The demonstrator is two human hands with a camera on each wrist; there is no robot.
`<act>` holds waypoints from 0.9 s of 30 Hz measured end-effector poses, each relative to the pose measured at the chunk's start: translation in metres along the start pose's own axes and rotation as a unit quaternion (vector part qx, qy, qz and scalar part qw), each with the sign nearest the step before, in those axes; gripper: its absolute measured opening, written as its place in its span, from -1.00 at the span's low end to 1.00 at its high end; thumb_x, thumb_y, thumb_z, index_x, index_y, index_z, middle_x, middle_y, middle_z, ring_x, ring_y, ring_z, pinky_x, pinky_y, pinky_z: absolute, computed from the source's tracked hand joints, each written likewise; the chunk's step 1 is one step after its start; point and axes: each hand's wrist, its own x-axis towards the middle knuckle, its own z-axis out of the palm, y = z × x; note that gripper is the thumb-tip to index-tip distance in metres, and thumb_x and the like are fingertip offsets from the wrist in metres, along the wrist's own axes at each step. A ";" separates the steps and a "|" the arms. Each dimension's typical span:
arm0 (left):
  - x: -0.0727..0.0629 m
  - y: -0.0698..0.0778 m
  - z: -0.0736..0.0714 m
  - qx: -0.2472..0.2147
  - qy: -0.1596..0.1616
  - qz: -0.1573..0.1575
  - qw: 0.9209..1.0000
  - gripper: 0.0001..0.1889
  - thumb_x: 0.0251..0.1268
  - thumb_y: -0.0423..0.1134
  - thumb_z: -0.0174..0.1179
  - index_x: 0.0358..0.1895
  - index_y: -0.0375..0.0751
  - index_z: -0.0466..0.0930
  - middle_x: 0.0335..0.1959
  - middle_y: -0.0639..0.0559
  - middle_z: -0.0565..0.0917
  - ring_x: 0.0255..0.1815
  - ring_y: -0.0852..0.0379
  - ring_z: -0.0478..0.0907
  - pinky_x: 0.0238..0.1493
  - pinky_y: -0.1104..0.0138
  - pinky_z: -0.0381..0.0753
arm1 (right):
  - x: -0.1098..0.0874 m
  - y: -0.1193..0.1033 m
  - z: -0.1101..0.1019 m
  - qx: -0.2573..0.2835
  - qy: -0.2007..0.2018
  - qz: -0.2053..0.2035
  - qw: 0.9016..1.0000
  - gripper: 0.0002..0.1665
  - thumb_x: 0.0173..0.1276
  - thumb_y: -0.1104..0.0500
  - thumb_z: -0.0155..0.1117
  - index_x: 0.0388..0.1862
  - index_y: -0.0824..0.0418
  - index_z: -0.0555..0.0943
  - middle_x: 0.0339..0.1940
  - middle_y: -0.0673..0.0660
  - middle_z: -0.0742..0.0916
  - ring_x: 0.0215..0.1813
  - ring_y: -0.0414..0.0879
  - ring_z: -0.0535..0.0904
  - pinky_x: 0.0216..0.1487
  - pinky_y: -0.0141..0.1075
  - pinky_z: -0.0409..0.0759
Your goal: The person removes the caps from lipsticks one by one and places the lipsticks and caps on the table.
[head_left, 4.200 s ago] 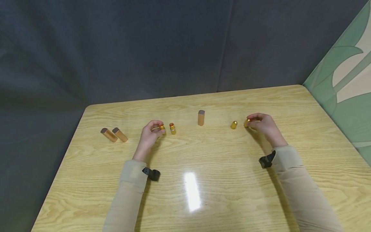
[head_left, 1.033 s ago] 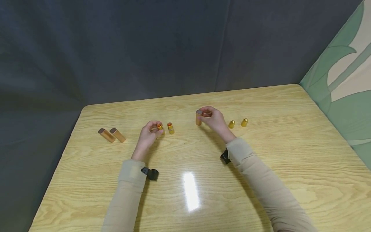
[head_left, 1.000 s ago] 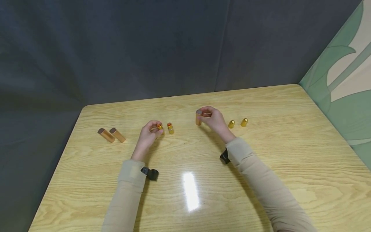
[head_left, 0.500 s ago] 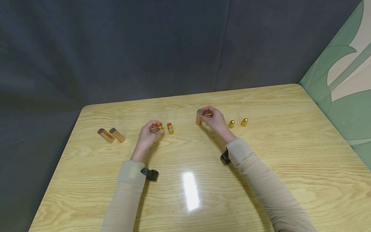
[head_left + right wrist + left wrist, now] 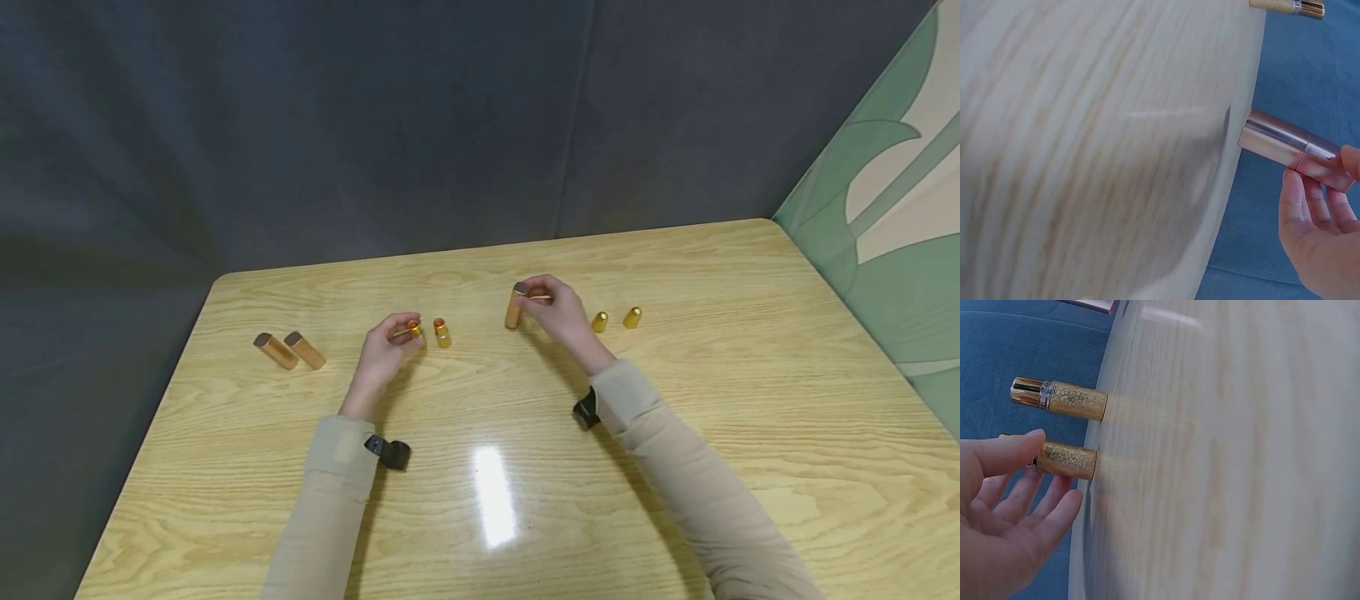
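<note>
In the head view my left hand [image 5: 383, 353] pinches an uncapped gold lipstick [image 5: 417, 331] between thumb and fingers. The left wrist view shows its glittery gold base [image 5: 1069, 460] upright on the table. Beside it stands a second uncapped gold lipstick [image 5: 1075, 400], untouched. Right of these, my right hand [image 5: 558, 316] grips the upper part of a shiny rose-gold lipstick tube [image 5: 513, 308]. That tube leans slightly, and a seam rings its middle in the right wrist view. Two gold lipstick caps [image 5: 599, 322] [image 5: 632, 317] stand to the right of this hand.
Two more rose-gold tubes [image 5: 275, 351] [image 5: 304, 351] stand at the left of the wooden table [image 5: 450, 417]. A dark cloth [image 5: 390, 125] hangs behind the table's far edge. A green patterned panel [image 5: 892, 192] borders the right side.
My right hand has let go of a gold cap, moved left and taken hold of the rose-gold tube. Over the last second the tube has tilted a little. My left hand keeps its place.
</note>
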 end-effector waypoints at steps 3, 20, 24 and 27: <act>-0.001 -0.001 -0.001 0.004 -0.005 0.001 1.000 -0.51 0.31 -0.45 0.13 0.31 -0.29 0.35 0.31 -0.23 0.41 0.34 -0.16 0.39 0.32 0.09 0.47 | -0.001 0.000 0.000 0.004 -0.001 -0.002 1.000 -0.60 0.37 0.23 0.20 0.13 0.40 0.47 0.07 0.35 0.62 0.08 0.16 0.60 0.00 -0.35 0.59; -0.009 0.020 -0.004 -0.011 0.046 0.085 0.995 -0.45 0.33 -0.17 0.20 0.34 -0.22 0.32 0.34 -0.13 0.42 0.39 -0.07 0.32 0.45 0.13 0.29 | -0.009 -0.006 -0.014 0.036 -0.013 -0.009 0.999 -0.56 0.43 0.16 0.13 0.19 0.38 0.43 0.06 0.27 0.58 0.02 -0.02 0.58 -0.02 -0.43 0.58; -0.012 0.028 0.001 -0.034 0.083 0.102 0.991 -0.48 0.31 -0.19 0.22 0.30 -0.23 0.37 0.29 -0.13 0.47 0.34 -0.03 0.38 0.41 0.17 0.36 | -0.012 -0.009 -0.016 0.057 -0.019 -0.008 0.998 -0.56 0.42 0.17 0.15 0.18 0.38 0.43 0.00 0.20 0.57 -0.10 -0.22 0.56 0.02 -0.36 0.63; -0.014 0.034 0.006 -0.056 0.096 0.114 0.987 -0.51 0.30 -0.25 0.22 0.27 -0.29 0.39 0.26 -0.18 0.49 0.32 -0.04 0.41 0.38 0.17 0.40 | -0.015 -0.012 -0.017 0.067 -0.023 -0.007 0.997 -0.55 0.41 0.17 0.17 0.18 0.39 0.43 -0.02 0.18 0.57 -0.14 -0.30 0.55 0.00 -0.40 0.63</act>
